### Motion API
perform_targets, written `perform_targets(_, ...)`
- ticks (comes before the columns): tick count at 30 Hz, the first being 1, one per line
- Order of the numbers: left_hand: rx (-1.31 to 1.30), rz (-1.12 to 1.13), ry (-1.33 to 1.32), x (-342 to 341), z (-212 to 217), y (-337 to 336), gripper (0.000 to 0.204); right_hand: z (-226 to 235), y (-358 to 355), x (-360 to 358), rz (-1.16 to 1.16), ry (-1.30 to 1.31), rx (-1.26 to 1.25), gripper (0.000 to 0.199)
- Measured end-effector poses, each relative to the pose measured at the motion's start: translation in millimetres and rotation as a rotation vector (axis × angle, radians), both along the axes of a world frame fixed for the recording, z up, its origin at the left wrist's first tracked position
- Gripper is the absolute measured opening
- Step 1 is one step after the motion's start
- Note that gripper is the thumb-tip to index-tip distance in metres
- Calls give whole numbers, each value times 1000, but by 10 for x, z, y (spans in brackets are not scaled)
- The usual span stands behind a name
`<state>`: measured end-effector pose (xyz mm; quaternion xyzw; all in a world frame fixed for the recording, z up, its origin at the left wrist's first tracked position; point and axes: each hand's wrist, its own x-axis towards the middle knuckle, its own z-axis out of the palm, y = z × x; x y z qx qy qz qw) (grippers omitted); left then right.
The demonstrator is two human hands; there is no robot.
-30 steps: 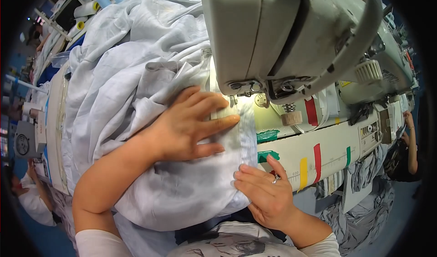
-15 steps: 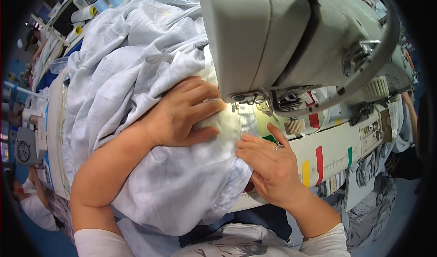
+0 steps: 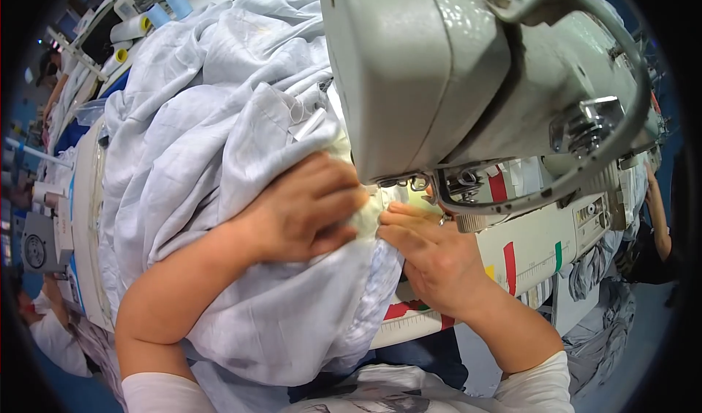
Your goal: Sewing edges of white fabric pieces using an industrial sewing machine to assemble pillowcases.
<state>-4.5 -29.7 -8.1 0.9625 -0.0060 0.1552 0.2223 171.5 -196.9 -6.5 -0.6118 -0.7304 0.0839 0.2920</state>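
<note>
Pale grey-white fabric [image 3: 270, 318] lies bunched under the head of a sewing machine [image 3: 409, 69]. My left hand [image 3: 314, 212] presses on it just left of the needle area, slightly smeared by motion, its thumb apart from the bent fingers. My right hand [image 3: 439, 259] grips the fabric's right edge close by, fingers together and a ring on one of them. Along that edge runs a gathered, puckered strip [image 3: 369, 296]. The machine head hides the needle and some of the right fingertips.
A curved grey guard bar [image 3: 636, 91] arches over the machine's right side. Coloured tape strips [image 3: 510, 267] mark the machine bed. Thread cones [image 3: 178, 4] stand at the far left. Other people [image 3: 62, 325] sit at both sides, and grey cloth [image 3: 599, 347] lies at the lower right.
Both hands have shifted a little; the left moved nearer me and the right closed in beside the needle area. A fabric fold with a small white tag has come up behind the left hand.
</note>
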Motion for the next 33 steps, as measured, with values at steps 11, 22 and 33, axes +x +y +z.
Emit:
perform_targets(11, 225, 704, 115, 434, 144, 888, 27, -60, -66, -52, 43, -162, 139, 25)
perform_targets(22, 109, 141, 71, -77, 72, -429, 51, -45, -100, 124, 38, -258, 150, 19)
perform_targets(33, -27, 370, -119, 99, 183, 451, 25, -54, 1, 110, 84, -287, 52, 34)
